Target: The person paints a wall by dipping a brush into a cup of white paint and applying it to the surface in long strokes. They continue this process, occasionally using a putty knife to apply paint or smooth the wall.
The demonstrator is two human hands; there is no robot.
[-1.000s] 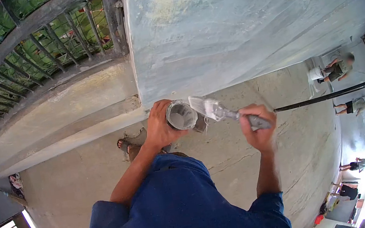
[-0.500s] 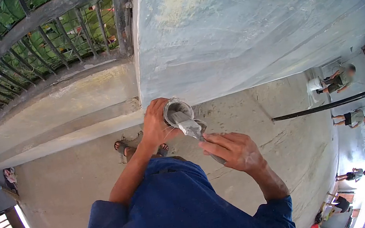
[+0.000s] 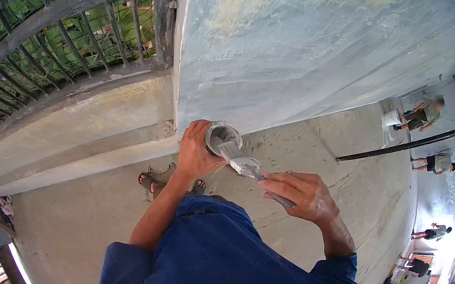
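My left hand (image 3: 196, 151) is wrapped round a small round paint cup (image 3: 213, 130) with grey smears on its rim and inside. In my right hand (image 3: 301, 194) is a paintbrush (image 3: 247, 167), gripped by its handle. The brush's bristles overlap the cup's near rim, and whitish paint coats its metal band. A thin pale strand trails from the brush beside my left fingers. Both hands are in front of my blue shirt, close to the foot of the painted wall.
A pale blue patchy wall (image 3: 308, 53) rises ahead, with a barred window (image 3: 78, 47) to its left. Concrete floor (image 3: 94, 232) lies below. At the right, a dark pole (image 3: 410, 143) crosses the view, and several people work near a white bucket (image 3: 392, 118).
My right hand has moved slightly right and down with the brush, so its bristles are drawn further out of the cup. My left hand still holds the cup.
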